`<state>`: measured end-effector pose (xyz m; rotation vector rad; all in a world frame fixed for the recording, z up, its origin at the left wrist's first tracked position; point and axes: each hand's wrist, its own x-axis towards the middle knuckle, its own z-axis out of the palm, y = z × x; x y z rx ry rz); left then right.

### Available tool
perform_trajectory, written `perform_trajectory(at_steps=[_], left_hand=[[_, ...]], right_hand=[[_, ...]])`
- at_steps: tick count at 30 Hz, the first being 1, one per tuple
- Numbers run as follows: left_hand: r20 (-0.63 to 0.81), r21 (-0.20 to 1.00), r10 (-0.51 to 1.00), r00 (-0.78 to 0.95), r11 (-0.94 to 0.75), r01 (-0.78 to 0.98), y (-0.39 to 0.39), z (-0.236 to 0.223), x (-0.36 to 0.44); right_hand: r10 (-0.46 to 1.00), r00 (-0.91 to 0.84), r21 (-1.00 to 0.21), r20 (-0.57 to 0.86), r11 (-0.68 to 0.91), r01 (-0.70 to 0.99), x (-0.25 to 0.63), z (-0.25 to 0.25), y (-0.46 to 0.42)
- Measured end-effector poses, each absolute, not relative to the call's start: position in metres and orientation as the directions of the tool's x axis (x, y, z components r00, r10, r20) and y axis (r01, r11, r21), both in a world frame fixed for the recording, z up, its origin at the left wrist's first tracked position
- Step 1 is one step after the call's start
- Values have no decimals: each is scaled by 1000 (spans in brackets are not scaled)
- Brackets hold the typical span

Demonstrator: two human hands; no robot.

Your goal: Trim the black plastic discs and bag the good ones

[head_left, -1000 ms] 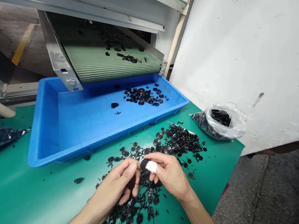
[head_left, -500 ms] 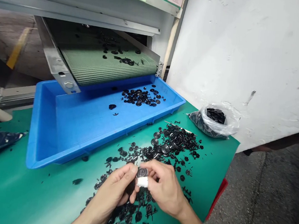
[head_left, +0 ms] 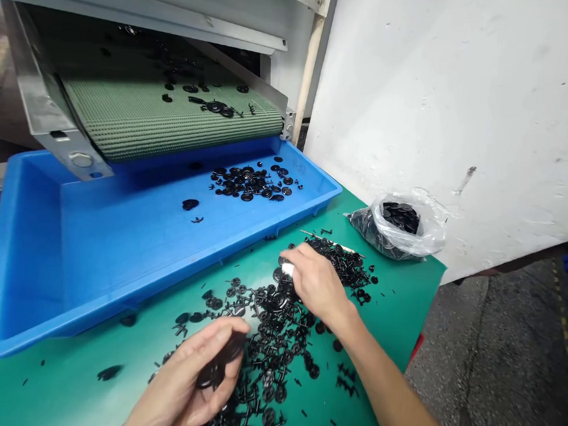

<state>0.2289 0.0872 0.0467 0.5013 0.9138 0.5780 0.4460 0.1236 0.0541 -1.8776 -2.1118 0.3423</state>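
Note:
Cupped at the bottom centre, my left hand (head_left: 183, 374) has its fingers curled around several round black plastic discs (head_left: 212, 371). My right hand (head_left: 317, 288) is stretched over the heap of small black plastic parts (head_left: 271, 346) on the table. Its fingers are bent together at a black disc (head_left: 283, 261) on the heap, partly hidden by the fingertips. A white wrap (head_left: 287, 269) shows on one finger of that hand. The heap mixes round discs with thin branched stems.
A blue tray (head_left: 159, 261) with black parts stands beneath a green conveyor belt (head_left: 172, 125), which carries more pieces. At the right, an open clear plastic bag (head_left: 430, 234) of black discs sits on the green table (head_left: 344, 420), by a white wall (head_left: 425, 106).
My hands have come apart. The right one moved forward from the left to the upper heap, while the left drew slightly back with its discs. The view shifted right.

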Motion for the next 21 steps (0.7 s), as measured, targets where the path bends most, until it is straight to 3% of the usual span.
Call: perform_trajectory(at_steps=[2, 6, 9, 11, 13, 15, 18, 21], left_hand=[[-578, 589, 653, 489, 749, -302, 87, 49, 230], [-530, 600, 697, 483, 711, -368, 88, 53, 231], [-515, 646, 700, 494, 696, -314, 90, 53, 231], [-499, 708, 691, 523, 673, -213, 90, 51, 233], [-466, 804, 688, 556, 591, -58, 87, 48, 236], [-402, 900, 717, 569, 423, 103, 83, 45, 239], [-268, 954, 812, 518, 150, 258, 74, 42, 242], [-80, 932, 852, 517, -120, 342, 68, 39, 241]], right_hand=[[988, -153, -315, 4, 147, 938, 451, 55, 146], [982, -181, -324, -46, 157, 933, 455, 58, 161], [985, -171, -354, -7, 157, 922, 458, 62, 145], [986, -167, -453, 28, 161, 877, 456, 63, 127], [988, -152, -709, 19, 121, 694, 448, 61, 105], [989, -140, -934, -43, 10, 356, 435, 58, 84], [993, -99, -989, -60, -46, 138, 413, 53, 58], [997, -40, -997, -71, -71, -8, 397, 50, 46]])
